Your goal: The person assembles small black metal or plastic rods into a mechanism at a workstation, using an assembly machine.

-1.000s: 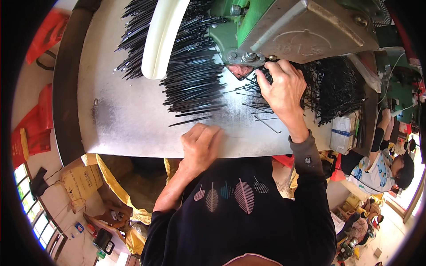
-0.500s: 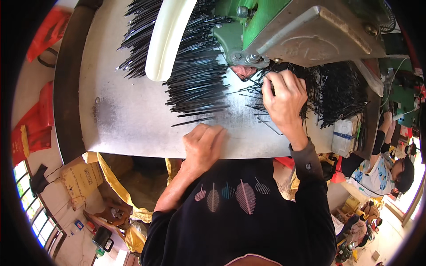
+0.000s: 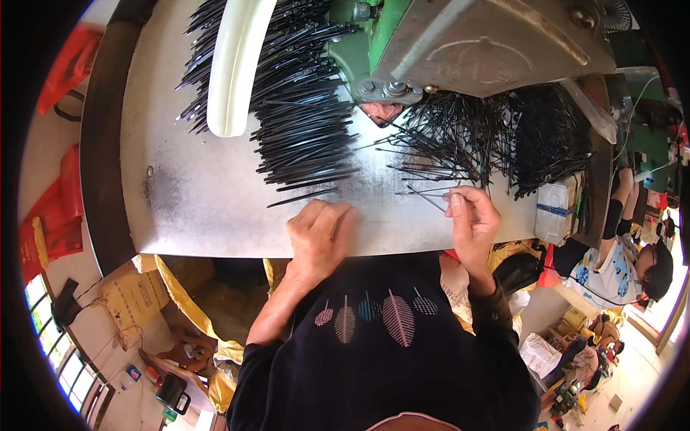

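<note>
"Black rod (image 3: 433,192), pinched at its end by the right hand (image 3: 474,221), close to the table's (image 3: 402,233) near edge. The left hand (image 3: 320,233)?"

"Curled at that edge; I can't tell whether it holds anything."

"Risks?"

"A loose rod (image 3: 430,201) seems to cross the pinched one, so a tug might drag both. Just beyond the left hand, a stray rod (image 3: 302,198) could roll into the stack (image 3: 302,144) if nudged. Farther in, the heap (image 3: 460,136) toward the right edge is tangled; pulling could snag it. Beyond, the machine (image 3: 445,54) overhangs the heap, and reaching in could graze knuckles."
</note>
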A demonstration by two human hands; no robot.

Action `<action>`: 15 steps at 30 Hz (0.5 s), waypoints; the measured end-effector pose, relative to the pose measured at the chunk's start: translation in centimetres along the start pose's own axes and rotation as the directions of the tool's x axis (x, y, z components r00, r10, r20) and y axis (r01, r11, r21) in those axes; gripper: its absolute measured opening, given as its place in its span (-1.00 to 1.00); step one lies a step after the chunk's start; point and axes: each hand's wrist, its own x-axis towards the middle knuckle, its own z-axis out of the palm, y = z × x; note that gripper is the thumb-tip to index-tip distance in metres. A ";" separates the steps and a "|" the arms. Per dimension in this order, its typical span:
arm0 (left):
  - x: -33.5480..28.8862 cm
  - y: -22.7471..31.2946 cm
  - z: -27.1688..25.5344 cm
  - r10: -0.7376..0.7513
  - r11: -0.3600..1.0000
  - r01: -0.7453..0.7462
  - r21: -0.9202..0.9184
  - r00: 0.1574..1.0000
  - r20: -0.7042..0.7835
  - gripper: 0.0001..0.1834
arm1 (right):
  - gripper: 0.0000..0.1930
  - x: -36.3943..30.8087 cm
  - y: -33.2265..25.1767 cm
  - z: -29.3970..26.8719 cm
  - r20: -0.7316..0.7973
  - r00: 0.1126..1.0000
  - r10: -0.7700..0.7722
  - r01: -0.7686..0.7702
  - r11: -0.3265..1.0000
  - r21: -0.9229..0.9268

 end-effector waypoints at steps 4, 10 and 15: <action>0.1 0.0 0.0 0.025 1.000 -0.025 0.007 1.000 0.006 -0.86 | -0.79 2.4 -1.6 0.0 0.107 0.916 -0.387 0.367 0.699 -0.613; -0.3 0.0 -0.1 -0.021 1.000 0.021 0.001 1.000 0.004 -0.81 | -0.86 7.8 -2.7 5.7 0.296 0.779 -0.553 0.569 0.423 -0.705; -0.3 -0.1 0.1 -0.003 1.000 0.003 -0.003 1.000 -0.019 -0.83 | -0.84 9.4 -1.7 6.5 0.344 0.839 -0.421 0.495 0.327 -0.805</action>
